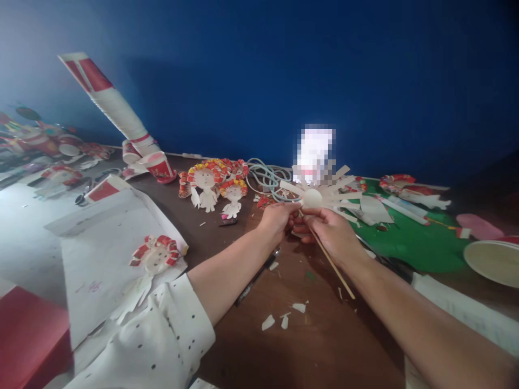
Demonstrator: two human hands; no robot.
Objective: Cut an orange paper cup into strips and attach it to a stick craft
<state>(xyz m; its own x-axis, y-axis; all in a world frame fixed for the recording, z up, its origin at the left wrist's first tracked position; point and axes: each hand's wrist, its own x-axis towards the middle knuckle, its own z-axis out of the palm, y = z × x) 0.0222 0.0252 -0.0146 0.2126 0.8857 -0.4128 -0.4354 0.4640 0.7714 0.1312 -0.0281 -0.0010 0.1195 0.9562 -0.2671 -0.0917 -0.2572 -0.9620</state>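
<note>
A white paper cup cut into spread strips (313,199) fans out like a flower at the centre, in front of a blue wall. Around its lower edge, my left hand (279,220) is closed in a pinch at the upper end of a thin wooden stick (332,266). My right hand (330,231) is closed too, its fingers on the base of the cut cup and against the stick. The stick slants down to the right below both hands. My fingers partly hide where stick and paper meet. Small white paper scraps (299,308) lie below on the brown table.
Paper dolls with red and yellow curls (206,181) stand left of centre, by a coiled pale cable (267,175). Stacked paper cups (117,111) lean at the left. White sheets (97,259) hold another doll head. A green mat (421,243) and a bowl (492,262) are at right.
</note>
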